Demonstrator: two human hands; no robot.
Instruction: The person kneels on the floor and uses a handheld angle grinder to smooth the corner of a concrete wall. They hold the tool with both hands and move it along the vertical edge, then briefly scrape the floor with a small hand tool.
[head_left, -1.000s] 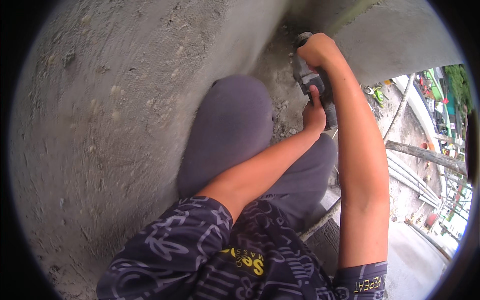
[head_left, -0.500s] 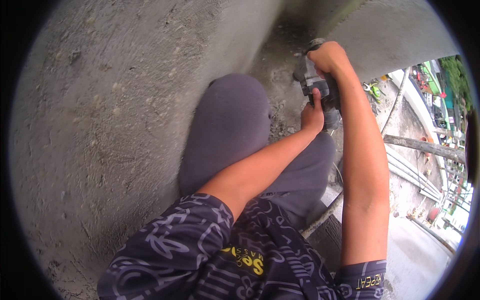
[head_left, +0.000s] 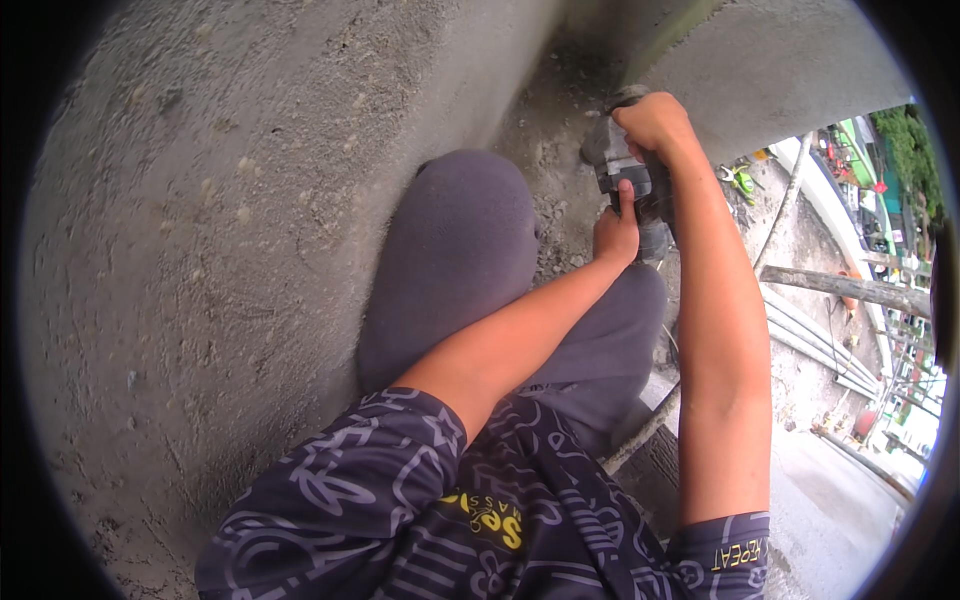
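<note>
Both my hands are closed on a bulky dark grey and black power tool (head_left: 622, 172), held in front of my knees near a corner of rough concrete. My right hand (head_left: 655, 122) wraps its upper part from above. My left hand (head_left: 617, 232) grips it lower down, thumb pointing up along the casing. The tool's rounded top end shows just beyond my right fingers. Its working tip is hidden or too dark to make out. Crumbled grey debris (head_left: 556, 255) lies on the ground beside the tool.
A rough concrete wall (head_left: 200, 250) rises on my left, and a smoother concrete face (head_left: 790, 65) stands far right. Wooden poles (head_left: 845, 290) and pale pipes (head_left: 815, 340) lie to the right. A bright green object (head_left: 741, 182) sits beyond my right forearm.
The tool and both hands have shifted slightly left in the picture, with the right hand a little lower. My grip on the tool stays the same.
</note>
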